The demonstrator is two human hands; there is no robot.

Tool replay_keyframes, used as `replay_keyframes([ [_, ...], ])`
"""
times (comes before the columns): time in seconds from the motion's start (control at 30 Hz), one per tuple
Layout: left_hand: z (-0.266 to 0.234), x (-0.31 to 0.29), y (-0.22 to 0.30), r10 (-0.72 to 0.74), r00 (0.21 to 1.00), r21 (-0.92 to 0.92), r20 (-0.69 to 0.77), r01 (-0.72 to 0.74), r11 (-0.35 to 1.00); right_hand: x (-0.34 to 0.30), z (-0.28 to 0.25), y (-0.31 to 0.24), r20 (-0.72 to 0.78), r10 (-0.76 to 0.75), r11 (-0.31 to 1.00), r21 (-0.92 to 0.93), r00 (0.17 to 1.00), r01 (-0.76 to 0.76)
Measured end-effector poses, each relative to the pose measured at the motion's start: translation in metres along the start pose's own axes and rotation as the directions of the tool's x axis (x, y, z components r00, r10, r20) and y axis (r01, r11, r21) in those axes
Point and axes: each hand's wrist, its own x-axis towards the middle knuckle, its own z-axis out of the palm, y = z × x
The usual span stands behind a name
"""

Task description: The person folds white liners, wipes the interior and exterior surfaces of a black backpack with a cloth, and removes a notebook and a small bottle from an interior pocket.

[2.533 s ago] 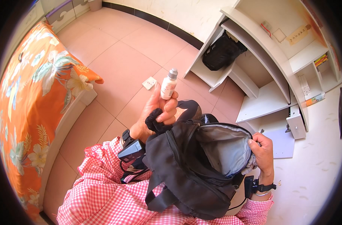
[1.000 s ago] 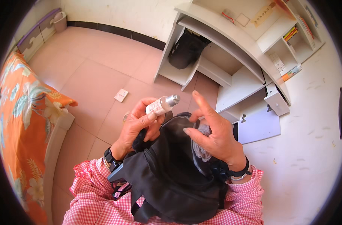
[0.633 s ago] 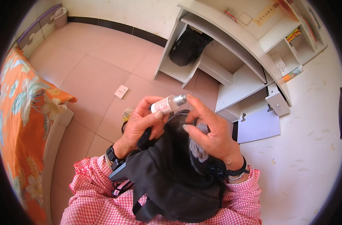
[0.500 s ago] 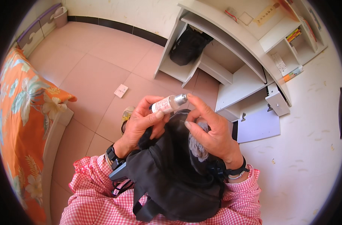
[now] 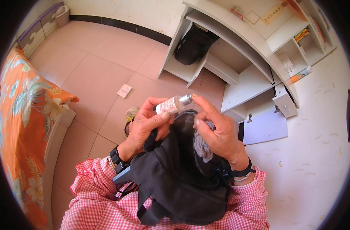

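A small clear bottle [image 5: 168,107] with a silver spray top and a white label printed in pink is tilted above the bag. Its body is gripped by my left hand [image 5: 149,122], thumb across the label. At the silver top is the stretched index fingertip of my right hand [image 5: 220,134]; the thumb is bent and apart from it, and the other fingers are largely hidden. Behind this hand bunches a soft grey cloth-like thing [image 5: 202,147] at the bag's edge; whether the hidden fingers touch it, I cannot tell. The black bag [image 5: 163,172] lies open on my lap.
A white desk unit [image 5: 251,82] with shelves and a lowered door stands ahead right, a black bag [image 5: 194,44] in its cubby. To the left is a bed with an orange floral cover [image 5: 27,126]. A small white square [image 5: 124,91] lies on the tiled floor.
My right thumb has drawn up and back a little, away from the bottle. The index finger stays at the spray top, and the left hand keeps its hold with hardly any movement.
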Motion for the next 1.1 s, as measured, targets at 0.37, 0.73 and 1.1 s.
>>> replay_keyframes([
  [0.37,0.01,0.004,0.003,0.141,0.989,0.14,-0.047,-0.133,0.981,-0.015,0.004,0.006,-0.062,0.175,0.955,0.253,0.983,-0.154],
  [0.73,0.005,0.002,0.002,0.111,0.992,0.127,-0.065,-0.102,0.987,-0.013,0.008,0.006,-0.08,0.195,0.936,0.313,0.978,-0.161],
  [1.1,0.002,0.003,-0.003,0.127,0.991,0.08,-0.053,-0.122,0.989,-0.013,0.011,0.008,-0.081,0.176,0.957,0.249,0.981,-0.151],
])
